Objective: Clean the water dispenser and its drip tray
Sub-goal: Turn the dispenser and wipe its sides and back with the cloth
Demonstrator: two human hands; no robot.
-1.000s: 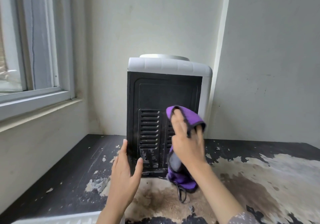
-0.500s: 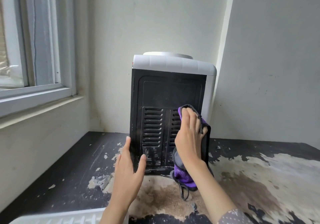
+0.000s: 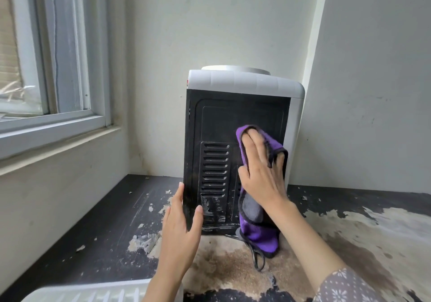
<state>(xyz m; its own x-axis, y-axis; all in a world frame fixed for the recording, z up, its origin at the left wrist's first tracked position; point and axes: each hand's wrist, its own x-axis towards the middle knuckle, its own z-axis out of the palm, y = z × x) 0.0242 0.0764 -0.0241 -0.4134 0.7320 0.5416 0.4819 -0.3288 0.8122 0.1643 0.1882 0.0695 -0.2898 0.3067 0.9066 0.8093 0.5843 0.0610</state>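
Note:
The white water dispenser [image 3: 245, 84] stands on a worn table with its black vented back panel [image 3: 217, 124] facing me. My right hand [image 3: 261, 175] presses a purple and grey cloth [image 3: 258, 234] flat against the panel's right half, fingers straight, the cloth's edge folded over my fingertips. My left hand [image 3: 180, 229] holds the panel's lower left corner, fingers along the side edge and thumb on the black face. A white slotted drip tray [image 3: 93, 291] lies at the bottom left edge of the view.
The table [image 3: 349, 243] is black with large patches of peeled, stained surface. A window and sill [image 3: 58, 124] run along the left wall. Walls close in behind and to the right of the dispenser. A thin black loop [image 3: 257, 258] lies under the cloth.
My right hand has slid the cloth back up and left across the panel's right half. My left hand stays at the lower left corner.

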